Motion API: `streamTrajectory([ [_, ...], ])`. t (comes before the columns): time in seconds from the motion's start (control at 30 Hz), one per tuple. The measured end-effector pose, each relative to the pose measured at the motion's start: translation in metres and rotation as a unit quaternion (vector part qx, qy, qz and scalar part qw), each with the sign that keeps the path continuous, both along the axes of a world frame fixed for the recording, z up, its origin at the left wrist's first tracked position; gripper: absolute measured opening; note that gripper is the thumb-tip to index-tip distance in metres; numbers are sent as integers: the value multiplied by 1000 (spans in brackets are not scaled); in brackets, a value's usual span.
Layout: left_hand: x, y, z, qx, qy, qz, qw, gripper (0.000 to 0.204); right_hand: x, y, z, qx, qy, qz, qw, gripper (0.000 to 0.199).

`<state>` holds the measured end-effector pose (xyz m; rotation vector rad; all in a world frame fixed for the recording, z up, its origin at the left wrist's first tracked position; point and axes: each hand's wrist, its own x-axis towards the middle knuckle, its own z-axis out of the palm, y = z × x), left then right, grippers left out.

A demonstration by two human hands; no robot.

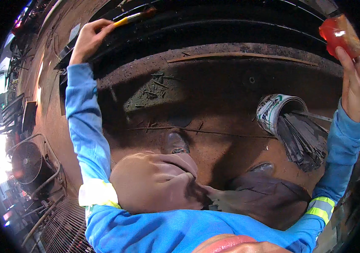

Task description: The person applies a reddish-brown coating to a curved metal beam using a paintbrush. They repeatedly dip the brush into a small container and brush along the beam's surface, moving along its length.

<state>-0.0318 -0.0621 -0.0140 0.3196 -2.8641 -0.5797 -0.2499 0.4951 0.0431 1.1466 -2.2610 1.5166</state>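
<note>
- Left hand grips a brush, bristles against the black beam above the floor.
- Right hand clasps a red cup.
- Judged: painting in progress; reloading likely follows.

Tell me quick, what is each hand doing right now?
Left hand: closed on a brush, raised to the dark metal.
Right hand: holding a red container.

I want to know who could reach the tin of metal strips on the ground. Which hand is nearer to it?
Right. The right hand, holding a red container, is just above-right of the tin; the left hand, gripping a paintbrush, is far across to the left.
</note>
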Motion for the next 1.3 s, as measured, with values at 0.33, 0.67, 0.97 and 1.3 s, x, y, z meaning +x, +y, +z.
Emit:
streamTrajectory([
  [0.33, -24, 27, 0, -54, 19, -30, 998, 27, 0, -23, -13, -24, -32, -8, 999, 43],
  [0.67, 11, -14, 33, 1, -24, 31, 999, 27, -2, -22, -15, -11, -10, -37, 999, 52],
  [0.97, 1, -5, 29, 54, 6, -19, 998, 24, 7, -29, -17, 8, -28, -52, 998, 54],
  [1.3, -5, 1, 10, 2, 20, -52, 998, 26, 11, -32, -18, 19, -47, -40, 998, 55],
])
